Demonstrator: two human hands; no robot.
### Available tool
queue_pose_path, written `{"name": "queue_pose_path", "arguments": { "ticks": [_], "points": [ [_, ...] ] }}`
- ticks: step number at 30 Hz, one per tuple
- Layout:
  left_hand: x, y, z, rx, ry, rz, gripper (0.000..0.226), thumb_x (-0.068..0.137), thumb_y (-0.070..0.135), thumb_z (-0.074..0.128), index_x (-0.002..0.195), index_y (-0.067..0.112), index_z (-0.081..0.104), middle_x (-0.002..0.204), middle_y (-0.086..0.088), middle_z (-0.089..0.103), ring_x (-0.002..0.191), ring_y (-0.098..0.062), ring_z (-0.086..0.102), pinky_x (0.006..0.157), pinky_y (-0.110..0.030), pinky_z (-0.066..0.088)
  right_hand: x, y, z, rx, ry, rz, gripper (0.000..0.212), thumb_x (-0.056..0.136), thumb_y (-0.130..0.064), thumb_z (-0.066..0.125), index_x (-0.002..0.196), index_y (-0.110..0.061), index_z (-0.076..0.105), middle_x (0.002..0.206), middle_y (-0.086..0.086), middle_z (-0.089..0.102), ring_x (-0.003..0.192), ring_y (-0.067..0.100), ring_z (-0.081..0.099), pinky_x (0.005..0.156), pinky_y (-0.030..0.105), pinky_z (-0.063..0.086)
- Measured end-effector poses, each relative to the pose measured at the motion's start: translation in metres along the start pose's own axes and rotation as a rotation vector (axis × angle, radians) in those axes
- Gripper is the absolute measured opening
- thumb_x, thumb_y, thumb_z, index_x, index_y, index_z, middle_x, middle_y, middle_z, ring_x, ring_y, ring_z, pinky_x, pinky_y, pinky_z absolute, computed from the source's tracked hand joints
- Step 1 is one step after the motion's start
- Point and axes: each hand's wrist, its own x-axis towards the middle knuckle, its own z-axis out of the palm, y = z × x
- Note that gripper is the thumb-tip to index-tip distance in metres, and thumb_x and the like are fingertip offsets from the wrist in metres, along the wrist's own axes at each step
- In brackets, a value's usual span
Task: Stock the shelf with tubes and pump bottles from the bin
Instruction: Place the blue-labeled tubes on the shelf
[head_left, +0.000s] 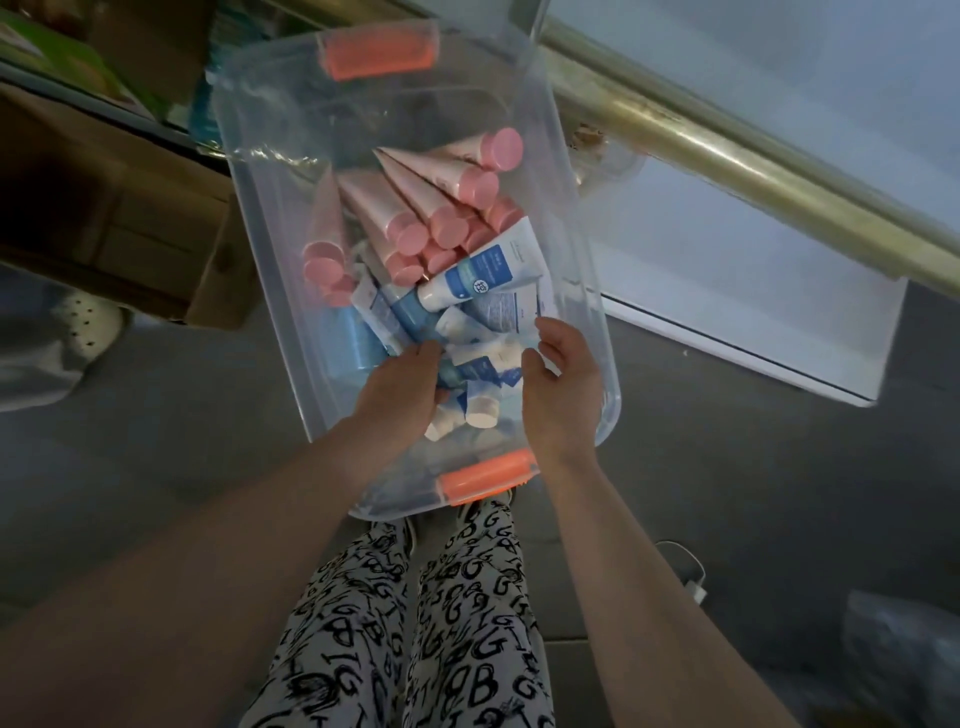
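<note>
Tubes (415, 208) (labels illegible) in bin (270, 249); left hand (402, 387) grips one, right hand (563, 387) relaxed, empty.

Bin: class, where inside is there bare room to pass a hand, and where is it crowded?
Bare bin floor lies between the far orange latch and the pink tubes. The middle is crowded: pink tubes against blue-white tubes.

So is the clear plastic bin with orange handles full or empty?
Partly full: pink-capped pink tubes and blue-and-white tubes lie piled in the clear bin, below its rim.
</note>
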Motion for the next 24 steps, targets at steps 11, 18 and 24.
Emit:
{"name": "queue_pose_path", "arguments": {
  "ticks": [11, 18, 24],
  "points": [
    [-0.017, 0.013, -0.034, -0.54, 0.176, -0.217, 0.031, 0.096, 0.024, 0.056, 0.119, 0.01, 0.041, 0.099, 0.002, 0.052, 0.084, -0.015, 0.049, 0.07, -0.027, 0.034, 0.006, -0.008, 0.007, -0.711, -0.308, -0.02, 0.052, 0.094, 0.001, 0.051, 0.144, -0.009, 0.04, 0.143, 0.007, 0.048, 0.129, 0.024, 0.047, 0.104, 0.029, 0.037],
    [-0.015, 0.01, -0.028, -0.576, 0.205, -0.187, 0.03, 0.096, 0.024, 0.055, 0.12, 0.014, 0.041, 0.1, 0.006, 0.053, 0.084, -0.01, 0.05, 0.056, -0.013, 0.031, 0.011, -0.005, 0.027, -1.323, -0.384, -0.172, 0.039, 0.091, -0.015, 0.058, 0.129, -0.012, 0.05, 0.127, 0.01, 0.057, 0.119, 0.028, 0.051, 0.099, 0.038, 0.039],
    [-0.017, 0.008, -0.029, -0.606, 0.235, -0.188, 0.035, 0.096, 0.025, 0.056, 0.126, 0.015, 0.041, 0.104, 0.008, 0.053, 0.088, -0.01, 0.051, 0.061, -0.017, 0.035, 0.007, -0.012, 0.019, -1.262, -0.384, -0.143, 0.022, 0.093, -0.01, 0.056, 0.114, -0.011, 0.059, 0.11, 0.007, 0.065, 0.102, 0.025, 0.063, 0.075, 0.031, 0.045]
  ]
}}
